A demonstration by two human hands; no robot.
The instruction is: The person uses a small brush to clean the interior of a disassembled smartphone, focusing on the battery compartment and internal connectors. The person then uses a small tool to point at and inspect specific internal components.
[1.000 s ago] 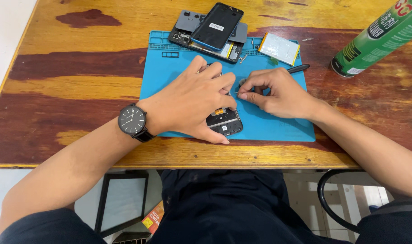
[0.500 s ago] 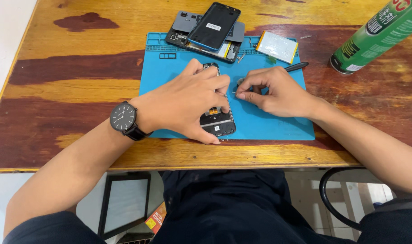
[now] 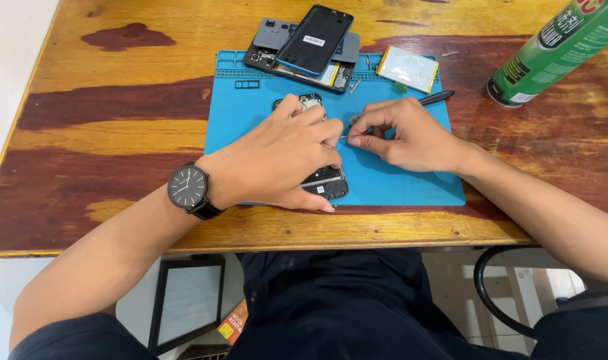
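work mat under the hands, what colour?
Blue work mat, lying on the brown wooden table; the head view shows it.
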